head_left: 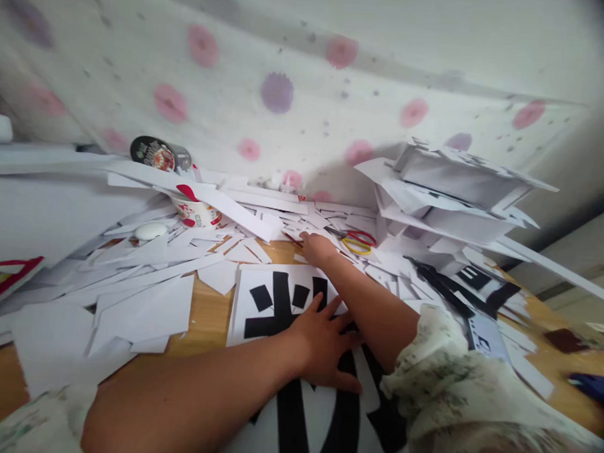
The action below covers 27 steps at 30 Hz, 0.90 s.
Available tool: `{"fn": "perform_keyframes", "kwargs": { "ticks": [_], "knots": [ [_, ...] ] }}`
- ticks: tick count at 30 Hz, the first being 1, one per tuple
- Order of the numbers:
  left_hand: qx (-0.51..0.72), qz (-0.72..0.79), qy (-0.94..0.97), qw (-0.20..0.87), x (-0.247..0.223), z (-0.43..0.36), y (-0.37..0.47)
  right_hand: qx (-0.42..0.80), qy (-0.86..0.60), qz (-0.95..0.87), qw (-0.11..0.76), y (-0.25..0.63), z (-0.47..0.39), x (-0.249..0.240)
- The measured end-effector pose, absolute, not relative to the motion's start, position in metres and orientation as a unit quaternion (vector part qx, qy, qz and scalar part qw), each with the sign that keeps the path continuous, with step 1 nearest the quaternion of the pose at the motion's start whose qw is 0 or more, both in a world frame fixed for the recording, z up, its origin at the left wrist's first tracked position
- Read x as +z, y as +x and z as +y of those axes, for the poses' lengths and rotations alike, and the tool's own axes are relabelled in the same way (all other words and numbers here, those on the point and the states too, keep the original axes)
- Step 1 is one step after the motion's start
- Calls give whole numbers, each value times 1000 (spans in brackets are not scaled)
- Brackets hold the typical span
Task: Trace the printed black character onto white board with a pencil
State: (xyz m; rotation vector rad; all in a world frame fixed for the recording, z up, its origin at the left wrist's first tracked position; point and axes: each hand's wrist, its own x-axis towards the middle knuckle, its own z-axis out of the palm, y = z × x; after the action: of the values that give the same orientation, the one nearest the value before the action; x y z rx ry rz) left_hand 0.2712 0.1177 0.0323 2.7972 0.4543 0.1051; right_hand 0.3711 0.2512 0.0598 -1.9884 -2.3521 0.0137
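My left hand (321, 344) lies flat with fingers spread on a white sheet (238, 304) that bears bold black cut-out shapes (282, 299) forming a character. My right hand (317, 249) reaches past it, beyond the sheet's far edge, with its fingers closed at the end of a thin dark red pencil (291, 239). The fingertips are small and slightly blurred. Just right of that hand lie scissors with red handles (364, 238) and a yellow-handled pair (356, 247), among paper offcuts.
White paper scraps (143, 313) cover much of the wooden table (205, 316). A tiered white paper structure (453, 193) stands at right, with black strips (444, 289) before it. A paper bowl (195, 212) and a dark round tub (159, 155) stand at back left. A flowered curtain (228, 83) hangs behind.
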Motion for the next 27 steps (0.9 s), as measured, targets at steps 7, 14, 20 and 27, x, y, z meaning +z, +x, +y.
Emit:
{"fn": "perform_keyframes", "kwargs": {
  "ticks": [7,14,20,27],
  "knots": [
    [33,170,971,163,34,117,270,19,-621,-774,123,389,254,72],
    [61,169,972,154,29,116,270,519,-328,-546,569,397,194,69],
    [59,162,979,110,28,116,272,615,-301,-460,565,391,175,34],
    [77,163,978,105,32,117,272,697,-304,-485,433,399,180,34]
  ]
}}
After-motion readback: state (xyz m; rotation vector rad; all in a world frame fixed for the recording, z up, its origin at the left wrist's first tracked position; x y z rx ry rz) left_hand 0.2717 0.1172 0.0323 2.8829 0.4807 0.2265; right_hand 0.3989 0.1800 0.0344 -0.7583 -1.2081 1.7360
